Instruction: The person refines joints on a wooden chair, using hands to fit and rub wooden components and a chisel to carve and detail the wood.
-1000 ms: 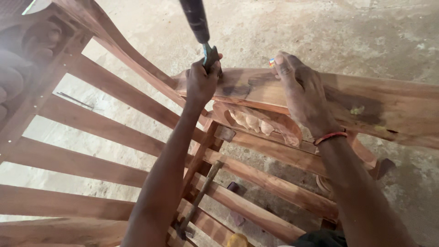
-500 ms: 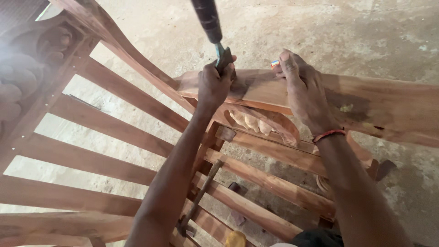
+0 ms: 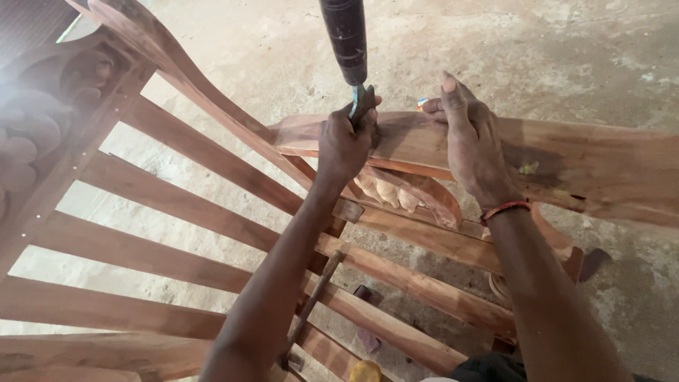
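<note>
- Chair frame (image 3: 212,205): reddish-brown wood, slats smooth and matt, grain visible.
- Armrest (image 3: 594,166): same wood, unvarnished, with dark blotches.
- Tool handle (image 3: 344,39): dark, slightly glossy, worn.
- Floor (image 3: 537,49): pale concrete, rough and dusty.
- Wristband (image 3: 505,209): red cord.

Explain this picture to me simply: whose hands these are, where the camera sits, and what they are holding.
There is no machine here, only a person working with bare hands. The camera is worn on the person's head and looks down, so both arms reach away from the bottom edge. The left hand grips a dark-handled tool, its teal lower part closed in the fist, set upright on a wide wooden rail. The right hand rests spread on that same rail, with a red band at the wrist. The rail belongs to a slatted wooden frame with carved parts, standing over a dusty concrete floor.
</note>
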